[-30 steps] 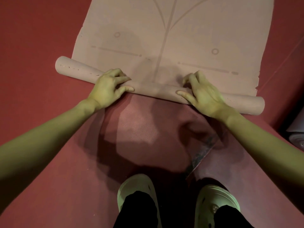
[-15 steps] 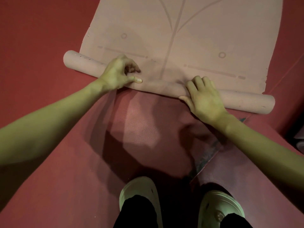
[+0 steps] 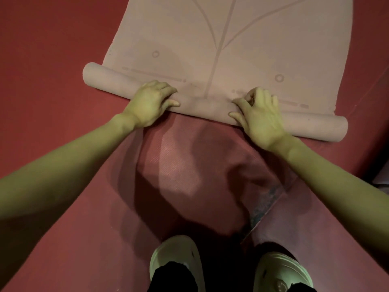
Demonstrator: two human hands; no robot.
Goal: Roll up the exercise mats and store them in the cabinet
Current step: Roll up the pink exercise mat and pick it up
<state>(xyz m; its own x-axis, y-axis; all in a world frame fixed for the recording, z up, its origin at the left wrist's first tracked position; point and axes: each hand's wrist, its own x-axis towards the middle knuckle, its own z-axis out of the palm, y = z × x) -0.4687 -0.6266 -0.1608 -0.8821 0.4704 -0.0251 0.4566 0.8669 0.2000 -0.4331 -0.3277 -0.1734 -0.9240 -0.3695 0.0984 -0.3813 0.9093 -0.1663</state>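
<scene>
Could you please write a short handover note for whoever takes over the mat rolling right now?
Left hand and right hand both grip the rolled part of the pink mat, fingers curled over it.
The roll lies across the red floor, skewed; most of the mat is still flat beyond it.
Done: first turns.
Left: finish rolling, then store it; no cabinet in view.

A dusty-pink exercise mat (image 3: pixel 221 39) lies partly unrolled on the floor, printed with a faint centre line, branching curves, small circles and dashed marks. Its near end is wound into a slim roll (image 3: pixel 206 104) that runs slantwise, left end farther away, both ends jutting past the flat part's side edges.
</scene>
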